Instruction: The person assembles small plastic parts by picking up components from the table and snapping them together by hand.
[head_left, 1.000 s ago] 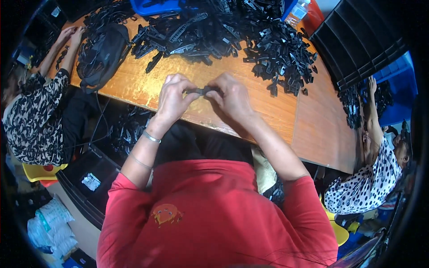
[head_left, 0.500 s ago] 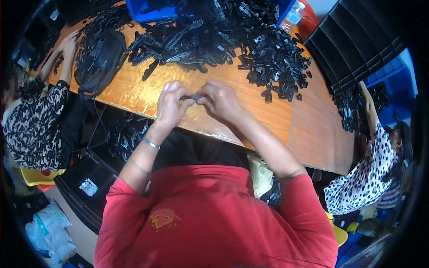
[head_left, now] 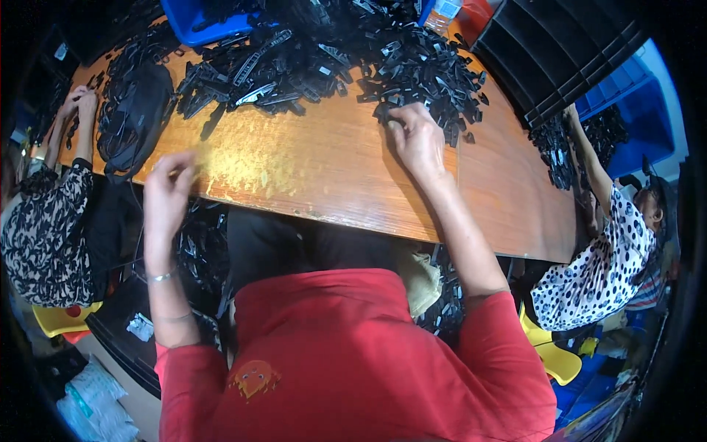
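My right hand [head_left: 420,141] reaches to the near edge of a pile of small black plastic parts [head_left: 434,77]. Its thumb and fingers are closed together at a small black plastic part [head_left: 384,113], partly hidden by the fingertips. My left hand [head_left: 169,184] hovers at the table's front edge on the left. Its fingers are curled loosely and apart, somewhat blurred, and no object shows between them. Longer black plastic pieces [head_left: 254,70] lie heaped toward the far side of the wooden table [head_left: 317,162].
A black bag [head_left: 140,121] lies at the table's left. Blue bins [head_left: 210,29] and a bottle [head_left: 442,15] stand at the back. A black ribbed tray [head_left: 560,55] leans at the right. Co-workers sit on both sides, one at a blue crate [head_left: 655,110]. Black parts [head_left: 202,236] lie below the table edge.
My hands have parted from the dark piece they held together. The left swung left to the table edge; the right moved right and forward to the pile. The view has shifted slightly.
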A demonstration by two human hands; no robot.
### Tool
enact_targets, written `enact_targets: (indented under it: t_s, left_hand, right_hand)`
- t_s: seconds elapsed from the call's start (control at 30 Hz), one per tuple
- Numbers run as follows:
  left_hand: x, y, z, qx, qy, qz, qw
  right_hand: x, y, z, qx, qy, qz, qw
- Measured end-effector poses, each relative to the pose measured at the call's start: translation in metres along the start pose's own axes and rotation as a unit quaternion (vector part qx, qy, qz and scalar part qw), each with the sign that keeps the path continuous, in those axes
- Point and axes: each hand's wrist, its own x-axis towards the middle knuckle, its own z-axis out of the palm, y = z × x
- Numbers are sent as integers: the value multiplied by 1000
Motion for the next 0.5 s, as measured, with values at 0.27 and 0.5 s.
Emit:
enact_targets:
  t_s: [0.27, 0.5]
  left_hand:
    - [84, 66, 130, 121, 30, 198, 972]
    - [89, 71, 147, 123, 50, 222, 966]
  right_hand:
    - [23, 3, 38, -116, -55, 8, 992]
    - [-6, -13, 36, -6, -59, -115, 992]
